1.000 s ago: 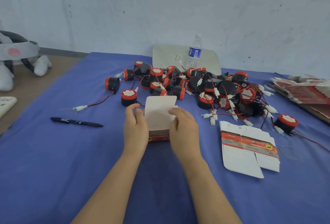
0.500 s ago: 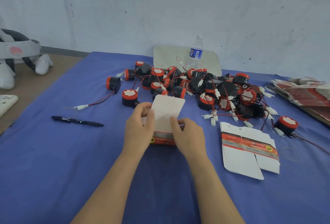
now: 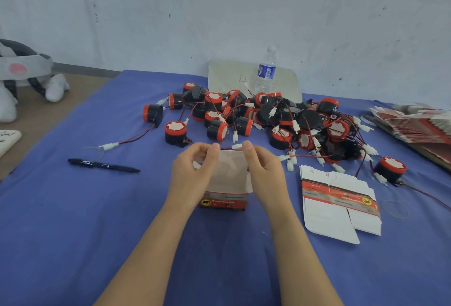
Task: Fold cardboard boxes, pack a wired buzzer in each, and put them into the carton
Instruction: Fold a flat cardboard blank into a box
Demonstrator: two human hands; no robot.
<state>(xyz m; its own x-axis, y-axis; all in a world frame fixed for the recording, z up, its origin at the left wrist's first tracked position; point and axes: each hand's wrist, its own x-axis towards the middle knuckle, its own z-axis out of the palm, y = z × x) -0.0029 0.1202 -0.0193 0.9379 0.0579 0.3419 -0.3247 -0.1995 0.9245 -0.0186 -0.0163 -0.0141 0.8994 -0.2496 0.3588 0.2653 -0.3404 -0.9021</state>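
Fingers of the left hand and right hand pinch the raised white flap of the box, which stands at the worktop's middle, just before the heaped buzzers.

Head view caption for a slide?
Left hand and right hand pinch the white flap of a small cardboard box near a pile of wired buzzers.

One box, one loose blank at four o'clock, one pen at nine, one bottle at twelve, buzzers past counting.
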